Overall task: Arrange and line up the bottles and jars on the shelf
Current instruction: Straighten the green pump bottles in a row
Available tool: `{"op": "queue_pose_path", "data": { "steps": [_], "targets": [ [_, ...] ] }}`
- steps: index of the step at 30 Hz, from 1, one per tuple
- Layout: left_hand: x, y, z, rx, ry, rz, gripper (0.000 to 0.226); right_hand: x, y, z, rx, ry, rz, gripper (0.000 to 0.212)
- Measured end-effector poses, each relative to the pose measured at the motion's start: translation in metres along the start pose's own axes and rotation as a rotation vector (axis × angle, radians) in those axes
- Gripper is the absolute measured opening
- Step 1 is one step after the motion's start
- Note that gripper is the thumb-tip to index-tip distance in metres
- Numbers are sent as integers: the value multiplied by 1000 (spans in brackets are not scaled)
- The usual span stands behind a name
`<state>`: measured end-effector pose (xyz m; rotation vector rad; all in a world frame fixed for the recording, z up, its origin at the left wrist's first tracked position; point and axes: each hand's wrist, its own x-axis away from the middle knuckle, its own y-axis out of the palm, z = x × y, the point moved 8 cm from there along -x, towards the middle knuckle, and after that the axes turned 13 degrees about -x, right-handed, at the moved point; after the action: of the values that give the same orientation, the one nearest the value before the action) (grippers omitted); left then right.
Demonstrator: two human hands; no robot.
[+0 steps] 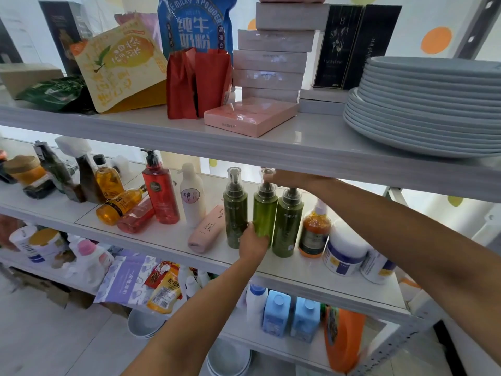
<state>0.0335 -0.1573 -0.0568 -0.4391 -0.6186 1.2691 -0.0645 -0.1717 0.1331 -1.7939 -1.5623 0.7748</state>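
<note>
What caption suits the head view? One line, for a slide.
Left hand grips the base, right hand the pump, of the middle green bottle in a row of three.

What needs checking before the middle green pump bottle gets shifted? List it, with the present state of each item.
1. Left hand grips the lower body of the middle green pump bottle: ok.
2. Right hand holds its pump top: ok.
3. That bottle stands upright: ok.
4. Left green bottle and right green bottle stand upright close beside it: ok; whether they touch it: cannot tell.
5. Pink tube lined up: not ok, it lies on its side.
6. Room between the pump and the upper shelf: cannot tell.
</note>
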Motion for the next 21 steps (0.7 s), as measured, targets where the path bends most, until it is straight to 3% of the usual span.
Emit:
{"op": "queue_pose_path", "data": {
  "steps": [2,5,8,12,17,21],
  "targets": [
    [1,0,1,-16,-1,11,48,2,-3,5,-40,40,3,35],
    [6,0,2,-55,-20,77,37,-1,0,9,-111,70,35,22],
    [10,3,7,-53,10,113,30,1,1,-4,-94,49,60,26],
    [7,2,3,-13,6,86,42,4,6,-13,37,39,-96,34],
    [4,1,-1,18,-28,69,60,1,3,-1,56,14,-21,44],
    [2,3,2,4,-21,64,61,0,3,-2,57,-9,-15,46]
  ]
}}
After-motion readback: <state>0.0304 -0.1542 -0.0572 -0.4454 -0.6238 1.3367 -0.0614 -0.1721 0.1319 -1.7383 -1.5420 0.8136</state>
